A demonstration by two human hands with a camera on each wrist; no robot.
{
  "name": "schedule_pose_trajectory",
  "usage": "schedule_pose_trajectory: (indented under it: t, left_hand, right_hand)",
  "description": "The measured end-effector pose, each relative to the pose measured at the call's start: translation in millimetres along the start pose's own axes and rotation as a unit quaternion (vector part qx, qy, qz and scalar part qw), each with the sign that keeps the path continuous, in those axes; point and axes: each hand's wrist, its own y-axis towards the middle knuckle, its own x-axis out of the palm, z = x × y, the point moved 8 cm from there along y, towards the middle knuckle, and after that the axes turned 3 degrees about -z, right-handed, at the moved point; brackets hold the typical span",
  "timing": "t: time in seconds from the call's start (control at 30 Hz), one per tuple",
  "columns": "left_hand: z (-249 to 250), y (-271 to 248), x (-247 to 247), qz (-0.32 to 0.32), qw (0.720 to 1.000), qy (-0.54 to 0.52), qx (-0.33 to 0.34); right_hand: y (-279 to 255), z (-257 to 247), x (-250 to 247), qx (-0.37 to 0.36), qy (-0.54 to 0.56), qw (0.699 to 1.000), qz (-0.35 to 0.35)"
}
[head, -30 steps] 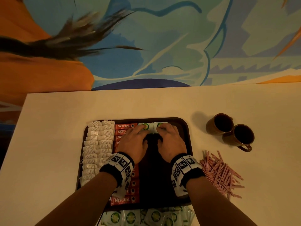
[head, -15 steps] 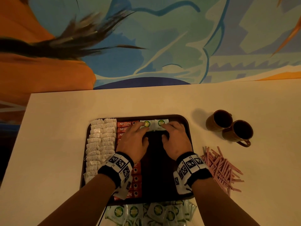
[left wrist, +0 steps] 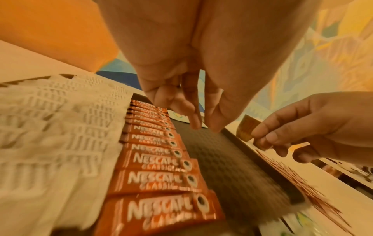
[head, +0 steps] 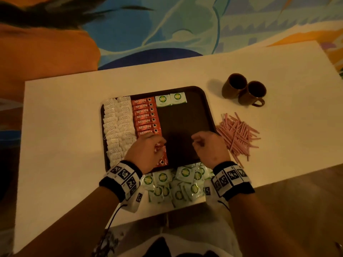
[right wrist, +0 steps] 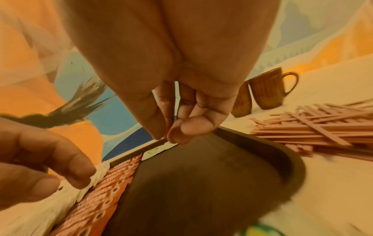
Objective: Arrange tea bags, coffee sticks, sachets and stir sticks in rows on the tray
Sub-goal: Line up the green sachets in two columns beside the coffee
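Green-and-white sachets (head: 178,184) lie in a loose heap on the table just in front of the tray's near edge, directly below our wrists. Above the near part of the dark tray (head: 185,130) our left hand (head: 146,153) and right hand (head: 209,147) hover with fingers loosely curled, and both wrist views show them holding nothing. We judge the sachet row to be the step in hand: only two placed sachets (head: 170,99) sit at the far edge, beside the top of the red coffee sticks (head: 146,115), which run in a full column next to the white tea bags (head: 118,127). The next move calls for reaching to the heap, pinching single sachets and laying them under that pair. To the right, off the tray, the pink stir sticks (head: 237,134) wait untouched.
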Motion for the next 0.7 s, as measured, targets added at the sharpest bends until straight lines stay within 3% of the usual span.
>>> schedule_pose_trajectory:
  t: [0.33, 0.7]
  left_hand:
    - [-16, -69, 29, -0.082, 0.995, 0.031, 0.038]
    - [-49, -94, 47, -0.108, 0.986, 0.125, 0.036]
  right_hand:
    - [-85, 23, 57, 0.090, -0.006, 0.996, 0.001]
    - [-97, 33, 82, 0.131, -0.052, 0.989, 0.043]
